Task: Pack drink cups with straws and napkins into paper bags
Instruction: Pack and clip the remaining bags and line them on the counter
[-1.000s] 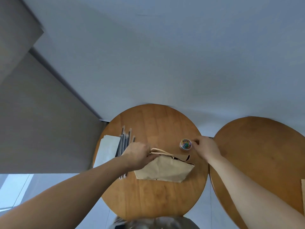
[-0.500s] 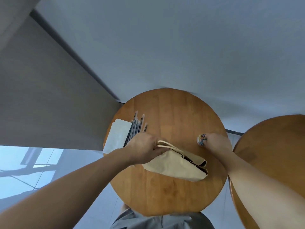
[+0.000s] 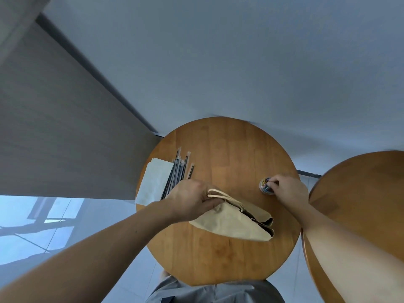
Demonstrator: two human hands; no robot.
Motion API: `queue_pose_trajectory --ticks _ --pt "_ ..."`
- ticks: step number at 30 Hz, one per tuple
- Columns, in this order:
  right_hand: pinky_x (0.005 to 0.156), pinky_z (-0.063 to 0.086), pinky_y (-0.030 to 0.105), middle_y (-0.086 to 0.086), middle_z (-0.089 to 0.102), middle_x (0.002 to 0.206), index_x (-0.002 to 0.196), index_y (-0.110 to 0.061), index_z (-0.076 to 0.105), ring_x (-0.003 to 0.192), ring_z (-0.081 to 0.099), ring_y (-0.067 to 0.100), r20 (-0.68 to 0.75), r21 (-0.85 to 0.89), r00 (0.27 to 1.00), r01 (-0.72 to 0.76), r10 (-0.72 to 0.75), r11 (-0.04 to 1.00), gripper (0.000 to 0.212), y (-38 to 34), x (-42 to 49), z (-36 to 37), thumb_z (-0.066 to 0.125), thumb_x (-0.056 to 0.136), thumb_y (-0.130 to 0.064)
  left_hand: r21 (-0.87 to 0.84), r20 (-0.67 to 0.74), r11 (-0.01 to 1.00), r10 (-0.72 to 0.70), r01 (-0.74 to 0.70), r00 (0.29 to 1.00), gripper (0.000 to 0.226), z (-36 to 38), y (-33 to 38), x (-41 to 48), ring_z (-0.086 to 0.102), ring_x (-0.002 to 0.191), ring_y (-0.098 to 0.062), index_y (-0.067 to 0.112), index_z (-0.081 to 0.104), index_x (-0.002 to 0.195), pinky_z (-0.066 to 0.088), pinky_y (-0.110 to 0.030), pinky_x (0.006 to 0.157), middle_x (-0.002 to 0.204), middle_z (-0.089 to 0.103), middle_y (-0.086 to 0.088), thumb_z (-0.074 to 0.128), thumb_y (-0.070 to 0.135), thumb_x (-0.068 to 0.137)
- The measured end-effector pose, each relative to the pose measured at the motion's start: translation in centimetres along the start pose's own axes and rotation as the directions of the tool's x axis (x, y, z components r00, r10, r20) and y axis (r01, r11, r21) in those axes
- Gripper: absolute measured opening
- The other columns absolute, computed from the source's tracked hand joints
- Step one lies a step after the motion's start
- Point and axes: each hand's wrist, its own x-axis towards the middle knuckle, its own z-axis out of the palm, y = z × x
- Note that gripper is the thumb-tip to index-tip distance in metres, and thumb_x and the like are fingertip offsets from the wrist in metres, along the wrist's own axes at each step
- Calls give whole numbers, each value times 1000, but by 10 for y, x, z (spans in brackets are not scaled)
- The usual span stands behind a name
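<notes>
Paper bag (image 3: 231,221), tan, lies on its side mid round wooden table (image 3: 229,149), mouth twd R. Your L hand (image 3: 190,200) is clamped on its handles (image 3: 218,192) + top edge. Your R hand (image 3: 288,191) has fingers curled round small clear tub (image 3: 265,185) of coloured clips near table's R edge, apart from bag. Wrapped straws (image 3: 178,171) + white napkins (image 3: 154,182) lie side by side at L edge. 2nd wooden table (image 3: 360,193) at R.

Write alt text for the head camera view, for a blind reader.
At a round wooden table, a person's left hand grips a paper bag, lying on its side, near its handles, while the right hand holds a small tub with colourful contents. Wrapped straws and napkins lie at the table's left edge.
</notes>
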Motion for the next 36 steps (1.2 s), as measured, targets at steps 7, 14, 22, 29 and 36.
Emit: queue_pose_trajectory --ticks 7,14,22,29,36 --pt "74 47 28 -7 71 89 85 -17 70 87 63 12 -118 571 968 -117 223 813 8 -22 -41 -44 69 87 -24 86 100 995 -65 57 993 24 -4 12 -6 66 80 -14 31 72 103 54 -38 73 88 73 6 54 46 97" --pt "52 52 29 11 74 78 91 -3 65 64 69 22 -90 961 975 32 202 276 8 -84 -129 -99 71 86 -5 266 142 962 -93 53 985 32 -10 24 -5 57 70 -16 25 61 85 41 -29 57 69 57 7 46 50 99" --pt "68 54 26 8 71 82 111 -24 71 72 66 22 -276 924 959 248 58 291 30 -135 -205 -112 76 83 -15 289 90 957 -67 38 994 42 -15 21 1 43 53 -9 30 38 63 29 -28 45 60 45 10 50 50 97" --pt "58 51 26 11 69 69 107 -16 59 60 63 21 -343 901 939 323 19 290 38 -158 -226 -111 82 77 -10 292 93 956 -32 3 995 39 -14 18 -7 49 64 -18 29 39 65 35 -31 55 61 43 11 51 48 97" --pt "60 54 35 7 69 70 83 -30 72 63 63 19 -382 808 923 355 -42 470 9 -155 -227 -92 80 79 -31 282 75 959 -42 19 996 33 -14 14 -9 51 66 -17 25 47 73 40 -31 58 66 48 9 50 48 98"
